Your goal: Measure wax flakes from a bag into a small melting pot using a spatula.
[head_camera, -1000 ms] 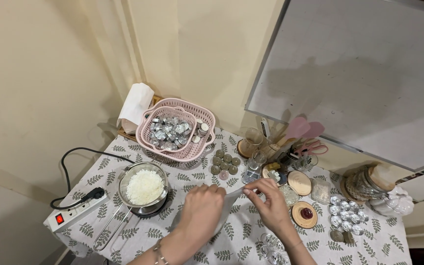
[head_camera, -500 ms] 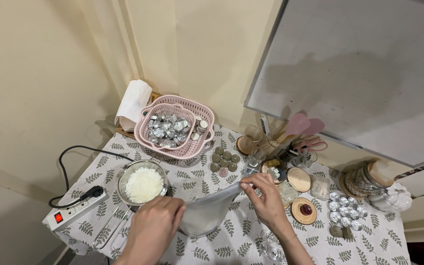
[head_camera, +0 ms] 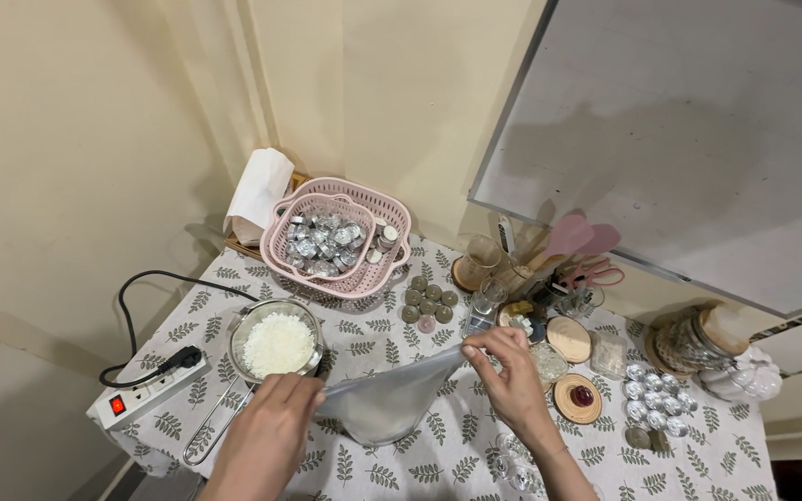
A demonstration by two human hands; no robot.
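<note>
My left hand (head_camera: 269, 429) and my right hand (head_camera: 510, 373) each pinch one end of the top edge of a clear plastic bag (head_camera: 384, 399) and stretch it between them above the table. White flakes fill the bag's lower part. A metal saucepan (head_camera: 276, 341) of white flakes stands just beyond my left hand, its wire handle (head_camera: 217, 425) pointing toward the table's near edge.
A pink basket (head_camera: 375, 206) of small foil cups stands at the back, a paper roll (head_camera: 259, 188) beside it. Small round discs (head_camera: 428, 301), jars, wooden coasters (head_camera: 568, 339), pink spatulas (head_camera: 579, 238) and foil cups (head_camera: 653, 394) crowd the right. A power strip (head_camera: 146, 391) lies at the left edge.
My hands were close together over the bag a second ago; they have moved apart, the left hand going left, and now pull the bag's top edge taut.
</note>
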